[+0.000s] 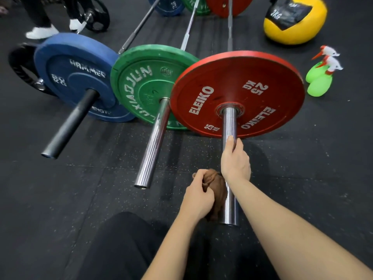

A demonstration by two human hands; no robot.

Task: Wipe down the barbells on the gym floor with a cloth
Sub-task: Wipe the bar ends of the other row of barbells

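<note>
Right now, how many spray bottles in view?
2. Both green, standing on the floor right of the red plate: the front bottle, and the back bottle just behind it, partly overlapped. More could sit outside the frame.

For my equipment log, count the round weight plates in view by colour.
Blue rubber weight plates: 2
Green rubber weight plates: 2
Red rubber weight plates: 2
Black round weight plates: 2
Total: 8

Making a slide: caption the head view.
Right hand grips the red-plated barbell's chrome sleeve; left hand holds a bunched brown cloth beside it.
</note>
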